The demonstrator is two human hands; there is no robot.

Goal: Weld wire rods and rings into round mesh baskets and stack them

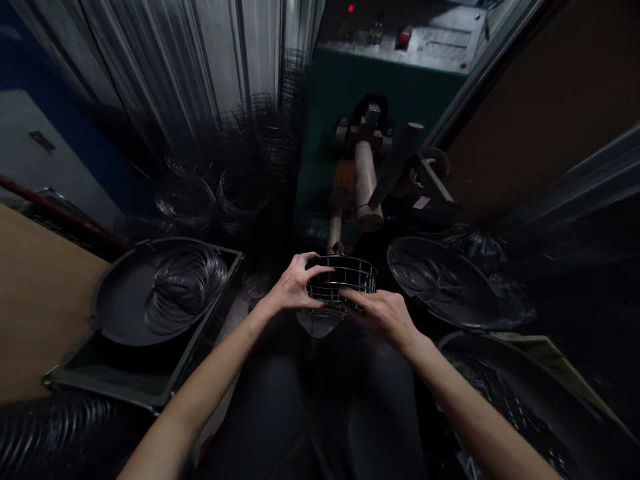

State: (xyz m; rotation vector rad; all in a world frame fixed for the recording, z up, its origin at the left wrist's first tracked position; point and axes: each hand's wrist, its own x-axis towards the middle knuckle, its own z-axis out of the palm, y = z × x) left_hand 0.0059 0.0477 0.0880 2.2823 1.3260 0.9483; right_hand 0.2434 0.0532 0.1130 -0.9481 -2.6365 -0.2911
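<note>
A round wire basket (357, 272) made of rings and upright wires is between my two hands, just below the electrode arms of a green machine (320, 120). My left hand (295, 285) grips its left side, thumb low and fingers curled over the upper wires. On the front right, my right hand (380, 310) has its fingers closed against the lower wires. Whether those fingers also pinch a separate piece of wire is too dark to tell. The lower metal arm (335, 230) reaches the far rim of the basket. Above it hangs a thick metal cylinder (367, 187).
On the left, a black basin (120, 300) with wire rings (187, 283) rests on a green crate (115, 380). Another basin (475, 300) and a larger one (515, 360) with metal parts stand at right. Stacked wire baskets (243, 190) are behind. A red switch (404, 38) sits on the machine.
</note>
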